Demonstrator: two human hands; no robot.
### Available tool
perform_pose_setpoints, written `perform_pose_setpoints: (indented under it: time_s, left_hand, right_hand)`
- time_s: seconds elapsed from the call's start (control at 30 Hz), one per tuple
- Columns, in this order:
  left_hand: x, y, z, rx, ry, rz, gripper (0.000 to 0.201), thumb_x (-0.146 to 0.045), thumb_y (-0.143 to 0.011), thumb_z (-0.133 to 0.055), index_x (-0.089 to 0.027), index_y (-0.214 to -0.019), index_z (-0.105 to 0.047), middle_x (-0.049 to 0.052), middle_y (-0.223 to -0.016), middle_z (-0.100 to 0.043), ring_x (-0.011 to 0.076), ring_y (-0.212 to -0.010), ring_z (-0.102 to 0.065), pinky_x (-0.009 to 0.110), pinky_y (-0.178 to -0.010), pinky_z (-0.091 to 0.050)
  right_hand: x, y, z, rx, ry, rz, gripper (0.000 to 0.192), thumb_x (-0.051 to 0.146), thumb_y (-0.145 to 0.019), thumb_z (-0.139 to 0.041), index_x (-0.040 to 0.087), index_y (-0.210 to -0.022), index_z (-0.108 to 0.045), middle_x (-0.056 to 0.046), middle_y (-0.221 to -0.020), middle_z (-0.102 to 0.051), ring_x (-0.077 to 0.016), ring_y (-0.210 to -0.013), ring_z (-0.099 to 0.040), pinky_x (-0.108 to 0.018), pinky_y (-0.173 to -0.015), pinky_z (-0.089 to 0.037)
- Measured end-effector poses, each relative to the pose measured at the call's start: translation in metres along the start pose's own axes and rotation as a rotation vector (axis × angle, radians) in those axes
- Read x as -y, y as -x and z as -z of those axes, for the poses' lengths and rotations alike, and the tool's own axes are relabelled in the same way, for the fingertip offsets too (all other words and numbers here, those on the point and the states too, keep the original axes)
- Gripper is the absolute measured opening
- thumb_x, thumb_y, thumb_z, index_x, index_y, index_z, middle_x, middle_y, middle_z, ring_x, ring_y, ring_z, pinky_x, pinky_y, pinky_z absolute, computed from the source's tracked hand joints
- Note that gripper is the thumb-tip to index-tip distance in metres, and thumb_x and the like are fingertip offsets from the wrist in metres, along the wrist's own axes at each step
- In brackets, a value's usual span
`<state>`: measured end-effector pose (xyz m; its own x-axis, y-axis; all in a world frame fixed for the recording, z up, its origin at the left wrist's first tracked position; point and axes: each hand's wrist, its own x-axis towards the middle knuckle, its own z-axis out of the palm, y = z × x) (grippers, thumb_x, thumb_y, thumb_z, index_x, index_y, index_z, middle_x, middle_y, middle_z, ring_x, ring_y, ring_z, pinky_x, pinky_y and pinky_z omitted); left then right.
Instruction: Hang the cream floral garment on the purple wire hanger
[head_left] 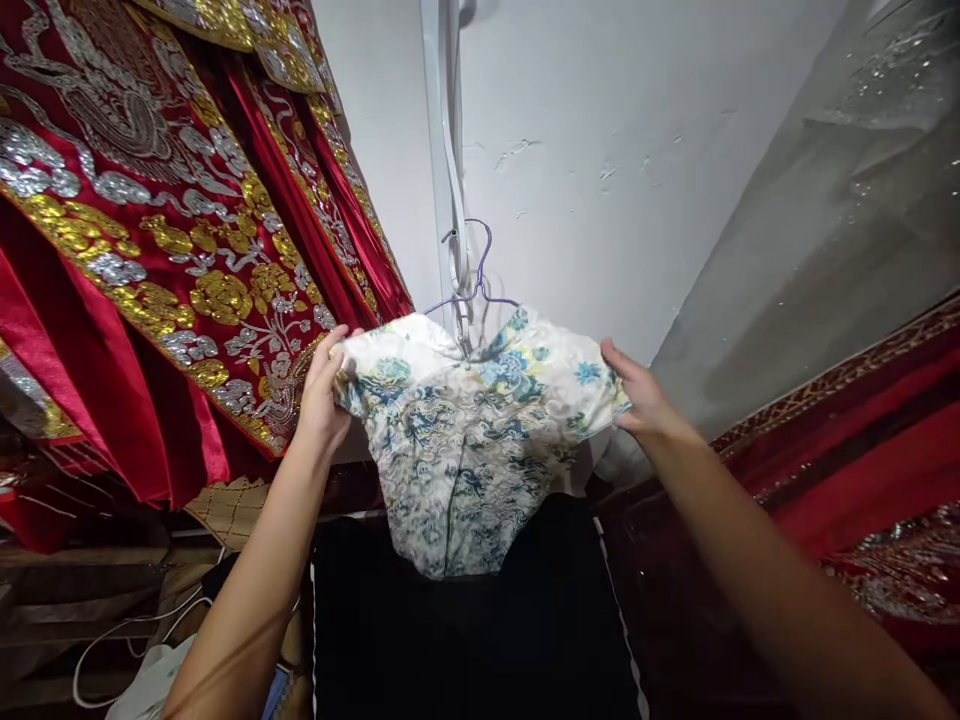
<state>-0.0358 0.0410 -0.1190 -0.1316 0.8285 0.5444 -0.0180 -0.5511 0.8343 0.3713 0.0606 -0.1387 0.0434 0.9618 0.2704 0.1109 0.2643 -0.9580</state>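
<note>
A white wall (600, 150) stands behind, red embroidered garments (150, 250) hanging at left. The floral garment (465, 440) hangs on a purple hanger (480, 285) (wire); left hand (322, 395) and right hand (637, 390) fingers pinch its shoulders.

Red satin robes (150, 250) with heavy gold and silver embroidery hang at the upper left. A white wall (600, 150) fills the middle, with a pale strap (450, 150) running down it. At right hangs a grey sequined garment (847, 200) above more red embroidered cloth (862, 450). Low down lie black fabric (465, 640) and a white cable (112, 640).
</note>
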Motion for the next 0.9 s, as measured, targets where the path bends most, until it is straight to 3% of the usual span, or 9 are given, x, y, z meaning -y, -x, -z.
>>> perform_pose_setpoints:
  time_s: [0.17, 0.3, 0.37, 0.43, 0.5, 0.53, 0.73, 0.8, 0.9]
  left_hand:
    - [-0.039, -0.023, -0.014, 0.005, -0.657, -0.429, 0.049, -0.051, -0.095, -0.057, -0.026, -0.137, -0.055, 0.011, -0.155, -0.042, 0.0304, -0.149, -0.032, 0.049, -0.125, -0.023]
    - [-0.06, -0.013, -0.043, 0.187, -0.808, -0.556, 0.053, -0.047, -0.096, -0.056, -0.026, -0.144, -0.048, 0.011, -0.148, -0.05, 0.0307, -0.14, -0.04, 0.05, -0.121, -0.026]
    - [-0.055, -0.002, -0.056, 0.245, -0.755, -0.499, 0.041, -0.046, -0.097, -0.054, -0.023, -0.13, -0.059, 0.011, -0.131, -0.063, 0.029, -0.124, -0.054, 0.046, -0.112, -0.036]
    - [-0.043, 0.008, -0.067, 0.242, -0.641, -0.379, 0.032, -0.047, -0.1, -0.046, -0.021, -0.1, -0.065, 0.008, -0.1, -0.068, 0.0236, -0.097, -0.062, 0.039, -0.095, -0.046]
    - [-0.033, 0.016, -0.076, 0.179, -0.461, -0.24, 0.042, -0.048, -0.102, -0.04, -0.021, -0.073, -0.053, 0.003, -0.073, -0.056, 0.0182, -0.072, -0.055, 0.033, -0.074, -0.046]
    - [-0.031, 0.02, -0.081, 0.139, -0.351, -0.187, 0.044, -0.049, -0.102, -0.041, -0.022, -0.067, -0.045, 0.001, -0.066, -0.048, 0.0166, -0.065, -0.05, 0.032, -0.068, -0.043]
    - [-0.063, 0.033, -0.118, 0.198, 0.423, 0.04, 0.037, -0.04, -0.098, -0.041, -0.023, -0.067, -0.029, -0.002, -0.058, -0.034, 0.0136, -0.053, -0.039, 0.03, -0.063, -0.045]
    - [-0.075, 0.031, -0.124, 0.226, 0.59, 0.147, 0.032, -0.037, -0.098, -0.045, -0.022, -0.07, -0.035, -0.002, -0.061, -0.042, 0.0133, -0.056, -0.048, 0.031, -0.069, -0.049]
    - [-0.073, 0.023, -0.119, 0.226, 0.618, 0.276, 0.016, -0.03, -0.097, -0.049, -0.02, -0.086, -0.054, 0.005, -0.089, -0.066, 0.0176, -0.087, -0.067, 0.036, -0.089, -0.053]
  right_hand:
    - [0.034, 0.013, 0.001, -0.165, -0.295, -0.083, 0.058, 0.067, -0.091, -0.048, 0.02, -0.119, -0.069, -0.014, -0.093, -0.076, -0.0354, -0.094, -0.072, -0.047, -0.079, -0.058]
    - [0.037, 0.076, -0.019, -0.174, -0.29, -0.132, 0.052, 0.065, -0.088, -0.055, 0.024, -0.115, -0.072, -0.011, -0.083, -0.076, -0.034, -0.078, -0.074, -0.047, -0.07, -0.06]
    - [0.037, 0.111, -0.028, 0.043, -0.153, -0.038, 0.042, 0.064, -0.087, -0.057, 0.031, -0.105, -0.077, -0.006, -0.075, -0.075, -0.0319, -0.068, -0.073, -0.046, -0.062, -0.06]
    - [0.041, 0.135, -0.034, 0.455, 0.005, 0.178, 0.039, 0.061, -0.09, -0.054, 0.038, -0.114, -0.076, -0.004, -0.093, -0.078, -0.0323, -0.089, -0.075, -0.046, -0.077, -0.062]
    - [0.046, 0.142, -0.04, 0.738, 0.127, 0.389, 0.04, 0.052, -0.095, -0.052, 0.042, -0.131, -0.068, -0.002, -0.121, -0.074, -0.03, -0.118, -0.067, -0.046, -0.1, -0.055]
    - [0.047, 0.139, -0.045, 0.759, 0.188, 0.467, 0.044, 0.046, -0.096, -0.052, 0.042, -0.139, -0.061, -0.002, -0.132, -0.069, -0.0282, -0.129, -0.061, -0.045, -0.109, -0.049]
    - [0.027, 0.094, -0.09, 0.265, 0.685, 0.714, 0.106, 0.036, -0.078, -0.077, 0.026, -0.164, -0.015, -0.016, -0.163, -0.03, -0.042, -0.15, -0.027, -0.064, -0.122, -0.022]
    - [0.026, 0.079, -0.099, 0.174, 0.75, 0.771, 0.099, 0.039, -0.078, -0.075, 0.025, -0.161, -0.025, -0.018, -0.149, -0.046, -0.0441, -0.141, -0.039, -0.067, -0.118, -0.023]
    - [0.04, 0.054, -0.099, 0.086, 0.756, 0.785, 0.069, 0.04, -0.08, -0.07, 0.024, -0.145, -0.051, -0.012, -0.113, -0.062, -0.0341, -0.108, -0.058, -0.053, -0.1, -0.045]
